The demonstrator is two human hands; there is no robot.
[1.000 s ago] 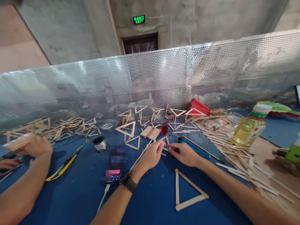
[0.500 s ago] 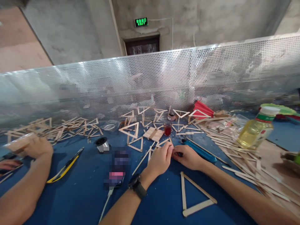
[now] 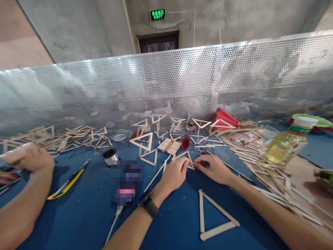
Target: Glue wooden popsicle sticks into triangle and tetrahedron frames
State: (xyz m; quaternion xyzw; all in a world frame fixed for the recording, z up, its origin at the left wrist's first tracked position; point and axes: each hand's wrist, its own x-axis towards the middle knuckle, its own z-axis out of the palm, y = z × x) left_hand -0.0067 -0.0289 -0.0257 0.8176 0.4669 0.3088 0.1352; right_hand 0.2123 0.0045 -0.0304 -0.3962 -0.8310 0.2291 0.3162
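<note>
At frame centre, the left hand (image 3: 173,175) and right hand (image 3: 214,168) each pinch one end of a stick (image 3: 190,166) on the blue table (image 3: 85,215).

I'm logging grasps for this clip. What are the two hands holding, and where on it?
Left hand and right hand pinch wooden craft sticks by their near ends, fingertips meeting over the blue table; the exact grip is hidden.

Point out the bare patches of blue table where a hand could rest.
Bare blue cloth lies between the yellow cutter and the phone, and near the front edge between the left hand wrist and the stick triangle. Crowded: loose sticks on the right, finished triangles along the mesh screen.
</note>
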